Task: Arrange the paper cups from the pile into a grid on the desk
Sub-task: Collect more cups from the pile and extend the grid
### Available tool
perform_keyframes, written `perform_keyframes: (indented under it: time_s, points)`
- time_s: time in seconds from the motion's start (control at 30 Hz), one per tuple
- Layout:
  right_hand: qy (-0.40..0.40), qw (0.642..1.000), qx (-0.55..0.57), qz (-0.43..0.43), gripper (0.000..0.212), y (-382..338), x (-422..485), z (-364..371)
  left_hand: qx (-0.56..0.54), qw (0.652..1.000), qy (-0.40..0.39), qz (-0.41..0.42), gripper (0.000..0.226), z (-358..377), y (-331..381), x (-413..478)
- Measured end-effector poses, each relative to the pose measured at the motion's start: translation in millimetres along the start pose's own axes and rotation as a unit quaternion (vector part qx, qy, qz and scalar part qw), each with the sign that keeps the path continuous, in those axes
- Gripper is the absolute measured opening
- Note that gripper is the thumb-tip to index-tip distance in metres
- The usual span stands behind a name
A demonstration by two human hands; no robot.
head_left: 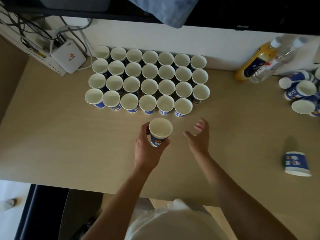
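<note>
Left hand [149, 148]: forearm reaches in from the near edge of the tabletop [52, 132]. The grip is grasping one paper cup [160, 132], with the thumb on the side facing the near edge and the fingers curled round the left side of the wall. The cup is upright, mouth up, just short of the grid's front row and roughly level with its fifth cup.

Right hand [199, 135]: forearm comes in from the near right. The grip is released, fingers spread and loosely bent, holding nothing, just right of the held cup and apart from it.

Grid [149, 77]: upright cups packed close near the far edge, in three rows of seven and a front row of six.

Pile [299, 94]: cups on their sides at the right edge.

Lone cup [297, 163]: near the right edge, closer to the front, mouth toward the near edge.

Bottles [256, 61]: far right corner.

White box [68, 56]: far left corner, with cables.
</note>
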State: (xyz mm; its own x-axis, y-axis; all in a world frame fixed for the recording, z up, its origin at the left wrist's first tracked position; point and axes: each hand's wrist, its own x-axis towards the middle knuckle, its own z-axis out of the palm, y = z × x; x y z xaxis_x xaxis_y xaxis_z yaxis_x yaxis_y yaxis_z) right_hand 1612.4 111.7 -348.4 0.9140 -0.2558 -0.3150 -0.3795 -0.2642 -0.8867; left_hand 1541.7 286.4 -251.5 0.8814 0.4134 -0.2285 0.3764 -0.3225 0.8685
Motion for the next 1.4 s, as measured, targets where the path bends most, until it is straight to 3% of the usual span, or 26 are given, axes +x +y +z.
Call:
perform_keyframes:
  time_s: [0.13,0.23,0.5,0.63,0.87,1.4]
  points:
    - [-0.208,0.975,-0.021,-0.073,0.071,-30,-38,-47,-0.005,0.999,-0.038,0.015,0.063,13,15,1]
    - [-0.259,0.957,-0.043,-0.122,0.078,-54,-53,-66,-0.025,0.994,-0.098,0.032,0.062,27,30,2]
    - [-0.198,0.967,-0.018,-0.162,0.071,-63,-40,-75,-0.033,0.984,-0.166,0.055,0.071,47,47,-2]
    - [-0.134,0.983,-0.006,-0.126,0.061,-52,-22,-72,-0.01,0.989,-0.143,0.038,0.088,40,42,-5]
    - [-0.016,0.997,-0.035,-0.063,0.058,-19,35,-51,-0.004,0.995,-0.098,-0.003,0.085,22,17,-14]
    - [-0.011,0.994,-0.096,-0.049,0.06,4,82,-27,0.013,0.998,-0.064,-0.024,0.079,2,-2,-30]
